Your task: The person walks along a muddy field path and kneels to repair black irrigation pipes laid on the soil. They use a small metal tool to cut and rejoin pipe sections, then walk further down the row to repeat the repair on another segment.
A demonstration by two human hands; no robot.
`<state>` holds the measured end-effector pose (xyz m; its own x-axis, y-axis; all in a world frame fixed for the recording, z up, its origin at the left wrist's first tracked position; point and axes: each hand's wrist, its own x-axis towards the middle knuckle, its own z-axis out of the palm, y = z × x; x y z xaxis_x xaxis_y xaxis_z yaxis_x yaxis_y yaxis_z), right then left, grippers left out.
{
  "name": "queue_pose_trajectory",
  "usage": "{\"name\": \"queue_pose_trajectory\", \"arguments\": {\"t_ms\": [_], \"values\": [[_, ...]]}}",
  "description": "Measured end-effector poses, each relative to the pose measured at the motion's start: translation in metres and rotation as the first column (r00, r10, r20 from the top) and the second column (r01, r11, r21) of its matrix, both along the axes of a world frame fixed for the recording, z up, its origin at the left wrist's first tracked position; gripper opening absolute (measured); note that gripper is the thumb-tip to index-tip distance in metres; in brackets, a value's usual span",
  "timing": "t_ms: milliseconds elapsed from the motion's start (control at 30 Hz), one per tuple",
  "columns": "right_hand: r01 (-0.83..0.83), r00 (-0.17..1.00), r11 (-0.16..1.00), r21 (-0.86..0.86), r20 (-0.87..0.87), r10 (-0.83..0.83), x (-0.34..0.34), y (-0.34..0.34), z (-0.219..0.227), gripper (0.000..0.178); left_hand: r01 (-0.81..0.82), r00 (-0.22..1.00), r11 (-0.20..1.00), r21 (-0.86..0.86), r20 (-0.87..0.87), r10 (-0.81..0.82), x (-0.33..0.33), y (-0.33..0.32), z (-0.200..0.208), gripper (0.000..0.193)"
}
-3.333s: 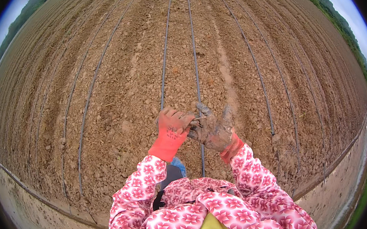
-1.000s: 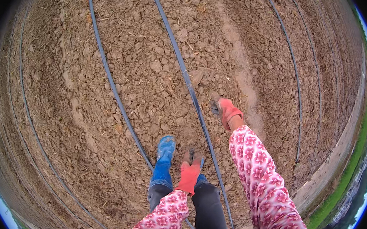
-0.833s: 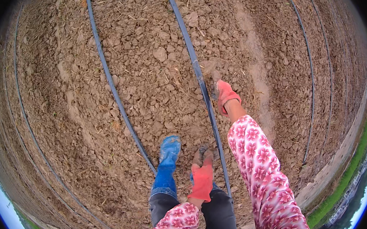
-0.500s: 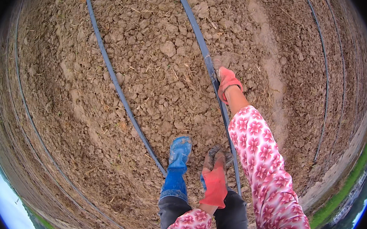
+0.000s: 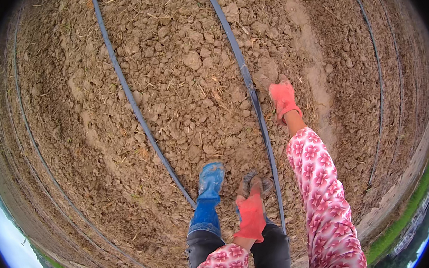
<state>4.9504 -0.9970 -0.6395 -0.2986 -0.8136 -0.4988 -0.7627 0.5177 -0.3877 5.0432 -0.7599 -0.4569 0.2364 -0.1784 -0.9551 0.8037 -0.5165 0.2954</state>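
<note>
My right hand (image 5: 282, 97), in a coral glove with mud-caked fingers, reaches down to the soil just right of a flat dark drip hose (image 5: 246, 76). It stands apart from the hose. Its fingertips blend into the brown clods, so their grip does not show. My left hand (image 5: 252, 210), in a matching glove, hangs low in front of my right leg. Its muddy fingers point forward and look apart, with no held thing visible. The hose runs close along its right side. Mostly hidden behind this hand is my right boot.
My blue left boot (image 5: 209, 183) stands on cloddy soil (image 5: 186, 105) strewn with straw. Left of it runs a second hose (image 5: 131, 95). More thin hoses lie further out on both sides, including one at the right (image 5: 378, 71). A smooth, pale strip (image 5: 318, 82) passes right of my right hand.
My right hand has come off the hose and moved right and slightly nearer, onto the soil. The left hand stays almost where it was. The view has shifted slightly.
</note>
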Motion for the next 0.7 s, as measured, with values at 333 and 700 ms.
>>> {"name": "queue_pose_trajectory", "arguments": {"t_ms": [333,700], "values": [[0.054,0.958,0.987,0.153,-0.287,-0.008,-0.061,-0.006,0.029,0.043,0.005,1.0,1.0,-0.027,0.026,-0.004,0.005,0.004,-0.009,0.04],[-0.781,0.584,0.624,-0.011,-0.368,0.724,0.018,0.03,0.024,0.048,-0.111,0.994,0.991,-0.075,0.003,0.112,0.005,-0.009,-0.006,0.032]]}}
